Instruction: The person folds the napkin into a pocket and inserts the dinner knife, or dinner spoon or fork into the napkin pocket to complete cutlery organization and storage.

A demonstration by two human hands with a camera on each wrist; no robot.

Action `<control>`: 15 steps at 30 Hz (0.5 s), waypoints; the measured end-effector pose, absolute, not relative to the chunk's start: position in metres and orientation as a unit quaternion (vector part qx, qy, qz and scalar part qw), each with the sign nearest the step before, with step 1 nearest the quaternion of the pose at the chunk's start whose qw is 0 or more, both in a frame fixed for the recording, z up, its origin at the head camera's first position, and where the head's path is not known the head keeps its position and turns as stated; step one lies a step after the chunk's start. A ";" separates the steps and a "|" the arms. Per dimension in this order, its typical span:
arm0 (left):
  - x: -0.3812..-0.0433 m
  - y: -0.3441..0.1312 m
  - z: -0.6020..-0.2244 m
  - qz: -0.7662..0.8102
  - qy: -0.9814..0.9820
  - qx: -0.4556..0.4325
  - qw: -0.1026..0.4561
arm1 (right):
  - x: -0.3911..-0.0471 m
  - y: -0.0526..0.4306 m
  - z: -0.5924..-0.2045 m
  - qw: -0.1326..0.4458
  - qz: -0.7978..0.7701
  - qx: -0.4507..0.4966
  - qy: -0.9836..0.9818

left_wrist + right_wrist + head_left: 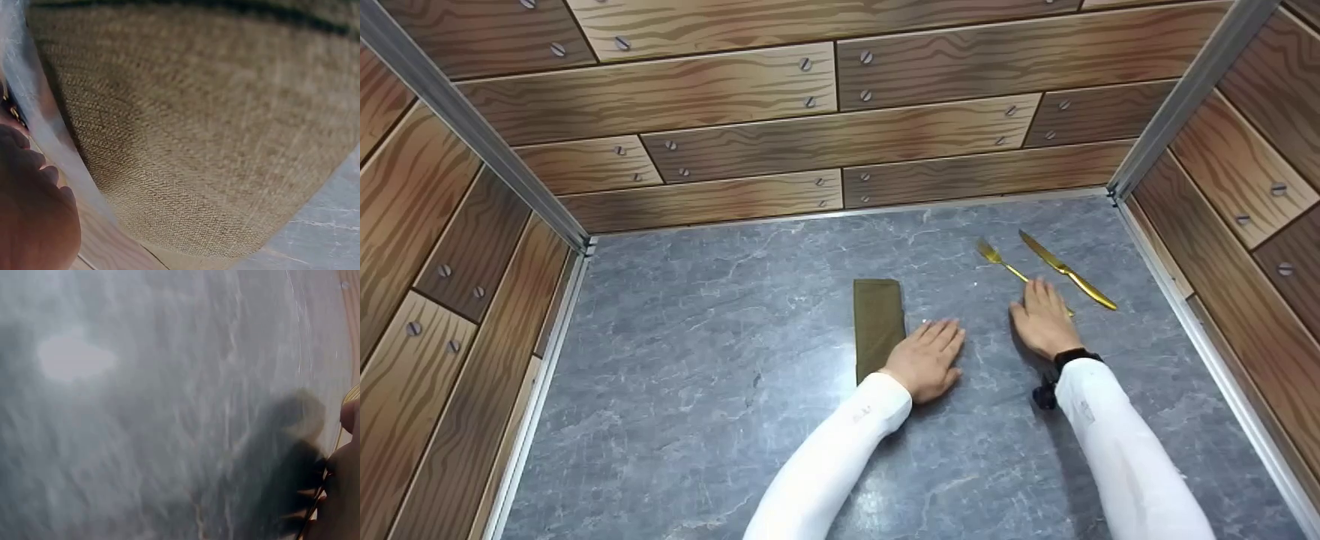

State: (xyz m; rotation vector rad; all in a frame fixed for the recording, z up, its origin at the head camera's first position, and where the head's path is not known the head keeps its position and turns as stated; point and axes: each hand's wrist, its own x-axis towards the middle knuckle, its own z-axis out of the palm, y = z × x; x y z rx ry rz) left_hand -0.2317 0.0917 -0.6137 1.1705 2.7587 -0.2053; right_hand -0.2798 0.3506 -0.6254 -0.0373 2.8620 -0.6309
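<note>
A folded olive-brown cloth [877,319] lies lengthwise on the grey marbled surface, and its weave fills most of the left wrist view. My left hand [928,361] rests at its right edge, palm down, fingers straight and pointing up and right. Further right, my right hand [1044,321] lies over the handle of a gold fork [990,253], its fingers extended. The fork's tines point away, and the end of its handle shows past the hand. A gold knife [1069,271] lies slanted just right of the fork. Both palms are hidden.
Wood-patterned walls [750,150] enclose the surface at the back and sides. Metal rails [1192,337] run along the side edges. A black band [1076,356] with a small device sits on the right wrist.
</note>
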 end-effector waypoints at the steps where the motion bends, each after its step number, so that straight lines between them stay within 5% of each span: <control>1: -0.232 0.092 -0.614 -0.068 0.916 0.389 0.072 | -0.279 0.348 -0.625 0.108 -0.213 -0.013 0.971; 15: -0.235 0.095 -0.612 -0.074 0.918 0.383 0.070 | -0.242 0.305 -0.605 0.148 -0.185 -0.050 0.970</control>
